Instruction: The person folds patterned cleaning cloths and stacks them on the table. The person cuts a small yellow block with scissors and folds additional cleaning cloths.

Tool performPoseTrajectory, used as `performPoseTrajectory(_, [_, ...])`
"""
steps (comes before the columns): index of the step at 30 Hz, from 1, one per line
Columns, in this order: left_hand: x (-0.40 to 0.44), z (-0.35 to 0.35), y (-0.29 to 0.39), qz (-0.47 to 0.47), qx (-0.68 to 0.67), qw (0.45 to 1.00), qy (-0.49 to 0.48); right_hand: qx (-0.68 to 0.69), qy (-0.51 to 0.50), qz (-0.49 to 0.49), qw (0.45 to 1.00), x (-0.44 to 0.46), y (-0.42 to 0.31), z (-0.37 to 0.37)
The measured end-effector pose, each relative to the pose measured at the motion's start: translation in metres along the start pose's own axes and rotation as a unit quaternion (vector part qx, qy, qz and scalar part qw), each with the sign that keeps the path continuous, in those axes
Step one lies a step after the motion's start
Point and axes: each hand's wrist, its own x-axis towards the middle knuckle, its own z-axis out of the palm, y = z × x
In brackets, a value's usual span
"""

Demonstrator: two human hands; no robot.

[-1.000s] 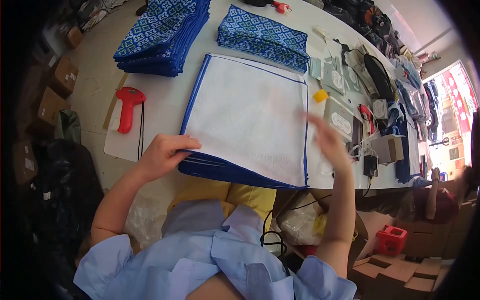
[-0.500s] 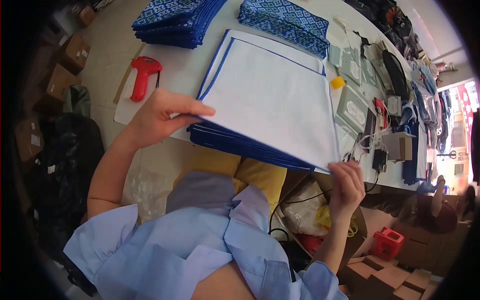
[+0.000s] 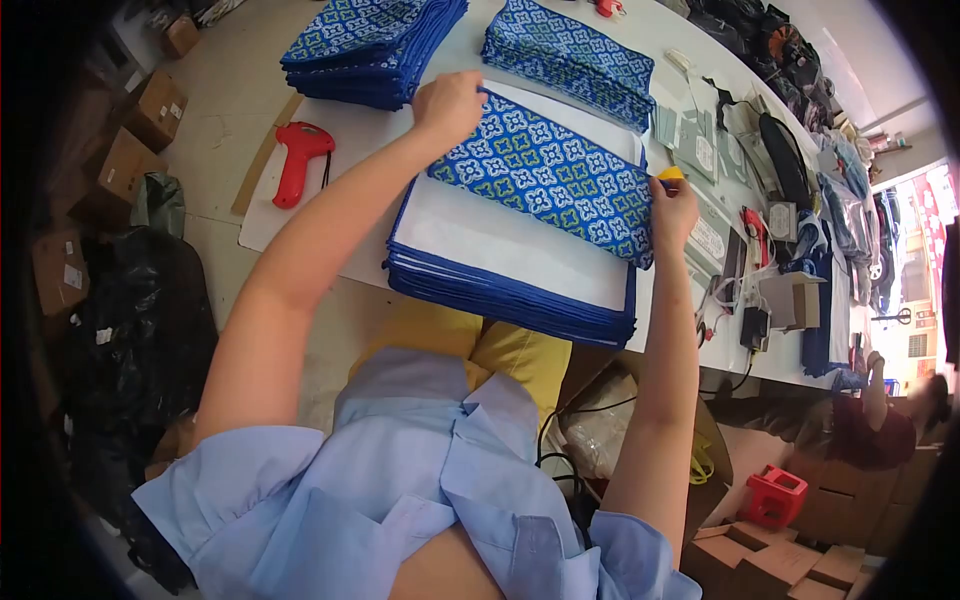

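Observation:
A stack of white cloths with blue edging (image 3: pixel 500 230) lies in front of me on the table. The top cloth is folded over, so its patterned blue-and-green side (image 3: pixel 550 165) faces up across the far half of the stack. My left hand (image 3: pixel 450 105) is closed on the far left corner of this folded cloth. At its right end, my right hand (image 3: pixel 674 205) pinches the other corner. Beyond the stack lie a pile of folded patterned cloths (image 3: pixel 365 50) on the left and another patterned pile (image 3: pixel 565 60) straight ahead.
A red tagging gun (image 3: pixel 297 165) lies left of the stack. Grey printed boxes (image 3: pixel 710 235), cables and a black strap (image 3: pixel 790 150) crowd the right side of the table. Cardboard boxes (image 3: pixel 155 105) and black bags (image 3: pixel 140 330) stand on the floor. Another person (image 3: pixel 870 430) is at far right.
Both hands have moved away from me with the near edge of the top cloth, folding it over. Its patterned side now shows instead of the white one.

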Motion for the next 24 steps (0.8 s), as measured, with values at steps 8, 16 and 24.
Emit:
performPoseTrajectory(8, [-0.011,0.031,-0.006,0.07,0.214,0.974,0.037,-0.138,0.102,-0.026,0.985,-0.017,-0.015,0.021])
performPoseTrajectory(16, [-0.013,0.028,-0.002,0.067,0.26,0.962,0.048,-0.17,0.057,0.006,0.984,-0.012,-0.018,0.02])
performPoseTrajectory(24, [-0.035,0.006,0.033,0.231,0.22,0.947,-0.03,-0.242,-0.033,-0.345,0.907,-0.063,-0.052,0.025])
